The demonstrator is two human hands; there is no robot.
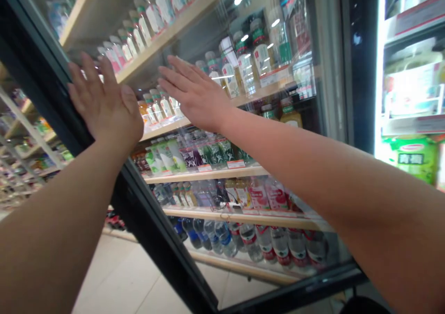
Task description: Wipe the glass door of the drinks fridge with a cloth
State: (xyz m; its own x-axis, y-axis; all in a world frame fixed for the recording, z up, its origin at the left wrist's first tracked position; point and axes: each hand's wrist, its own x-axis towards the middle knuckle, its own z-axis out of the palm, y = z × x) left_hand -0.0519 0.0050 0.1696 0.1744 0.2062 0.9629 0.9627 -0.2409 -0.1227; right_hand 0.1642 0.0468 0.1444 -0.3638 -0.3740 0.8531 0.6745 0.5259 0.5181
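Observation:
A glass door [194, 40] with a dark frame [139, 203] stands tilted across the view. My left hand [104, 101] is open at the door's left edge, fingers spread, overlapping the frame and the glass beside it. To its right, my right hand [198, 91] is open too, its fingers stretched toward the upper left in front of the glass. Neither hand holds anything. Whether the right palm touches the glass I cannot tell. Behind the hands, several bottles [260, 50] with green caps show through or in the glass.
Wooden shelves [208, 171] carry several rows of drinks, with large water bottles [278, 244] lowest. At the right is a lit cooler [413, 40] with a green package [410, 159]. Store shelves [24, 138] appear at the left, above a tiled floor [118, 277].

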